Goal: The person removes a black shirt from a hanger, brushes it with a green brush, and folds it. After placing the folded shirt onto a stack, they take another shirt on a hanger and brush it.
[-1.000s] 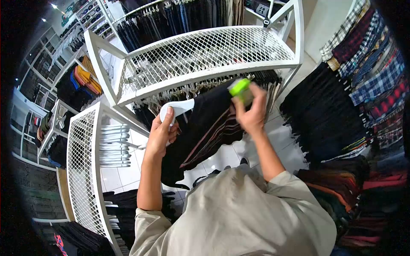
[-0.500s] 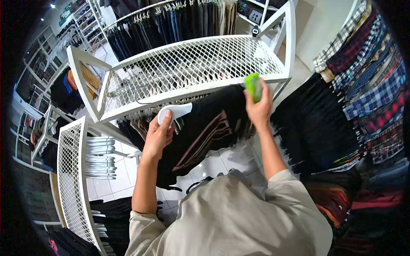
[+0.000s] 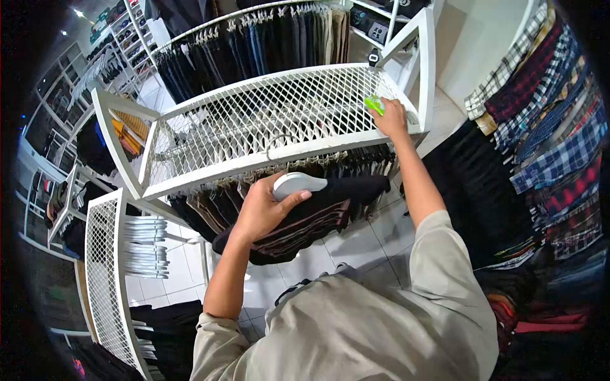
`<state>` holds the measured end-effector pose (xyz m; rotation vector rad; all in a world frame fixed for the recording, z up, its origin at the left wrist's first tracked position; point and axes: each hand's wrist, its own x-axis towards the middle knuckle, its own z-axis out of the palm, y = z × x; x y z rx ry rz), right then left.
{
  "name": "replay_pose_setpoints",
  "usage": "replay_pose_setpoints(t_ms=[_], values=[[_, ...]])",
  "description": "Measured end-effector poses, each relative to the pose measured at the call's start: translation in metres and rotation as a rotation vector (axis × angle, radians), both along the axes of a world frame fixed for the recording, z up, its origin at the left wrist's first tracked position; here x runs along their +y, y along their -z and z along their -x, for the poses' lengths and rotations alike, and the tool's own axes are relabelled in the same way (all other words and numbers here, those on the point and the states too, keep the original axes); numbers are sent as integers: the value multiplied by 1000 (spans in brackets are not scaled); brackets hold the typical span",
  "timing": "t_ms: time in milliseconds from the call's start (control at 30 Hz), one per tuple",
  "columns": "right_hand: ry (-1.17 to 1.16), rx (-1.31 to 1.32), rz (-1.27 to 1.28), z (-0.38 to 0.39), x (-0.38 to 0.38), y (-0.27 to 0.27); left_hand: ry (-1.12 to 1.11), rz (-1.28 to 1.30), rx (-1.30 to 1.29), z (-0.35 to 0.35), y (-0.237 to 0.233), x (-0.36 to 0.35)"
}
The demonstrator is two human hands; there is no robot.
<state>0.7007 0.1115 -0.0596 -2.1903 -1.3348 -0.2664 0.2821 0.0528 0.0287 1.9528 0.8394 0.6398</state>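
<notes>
The left hand (image 3: 259,213) curls round the stiff-looking white hanger (image 3: 298,185) near its hook, best grip for the soft black garment (image 3: 356,190) below it; the right hand (image 3: 391,120) pinches a green object (image 3: 375,105).

Plaid garments (image 3: 562,149) hang far right; dark trousers (image 3: 206,66) line curved rail (image 3: 213,23) up top; yellow garment (image 3: 127,138) left; pale tiled floor (image 3: 356,249) below.

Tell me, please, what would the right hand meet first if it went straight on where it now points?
Most likely the white mesh shelf, touched first by the green item in the right hand; their height gap is unclear.
</notes>
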Motion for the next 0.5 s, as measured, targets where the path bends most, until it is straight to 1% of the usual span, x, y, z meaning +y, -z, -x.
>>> replay_pose_setpoints(t_ms=[33, 67, 100, 133, 167, 200, 233, 267, 300, 367, 433, 467, 500], values=[[6, -13, -6, 11, -10, -5, 31, 16, 21, 0, -2, -1], [-50, 17, -35, 29, -29, -18, 28, 36, 42, 2, 0, -2], [-137, 127, -51, 45, -48, -23, 24, 46, 45, 4, -1, -2], [-223, 234, -69, 63, -68, -30, 73, 59, 45, 6, -3, -3], [-383, 388, -7, 90, -98, -50, 125, 72, 44, 8, -4, -4], [-539, 668, 95, 109, -121, -56, 120, 69, 32, 9, -4, -6], [-711, 712, 171, 130, -147, -68, 155, 97, 8, 9, 0, -4], [-837, 812, 234, 142, -165, -60, 197, 110, -16, 8, 0, -4], [-848, 678, 269, 158, -184, -65, 243, 118, -39, 8, -1, -3], [-719, 619, 354, 181, -216, -84, 324, 129, -67, 2, 0, -2], [-615, 622, 310, 195, -247, -85, 427, 38, -70, -7, 5, -2], [-535, 543, 211, 203, -265, -87, 405, -41, -90, -16, 7, -6], [-457, 471, 115, 213, -282, -85, 356, -193, -8, -21, 1, -11]])
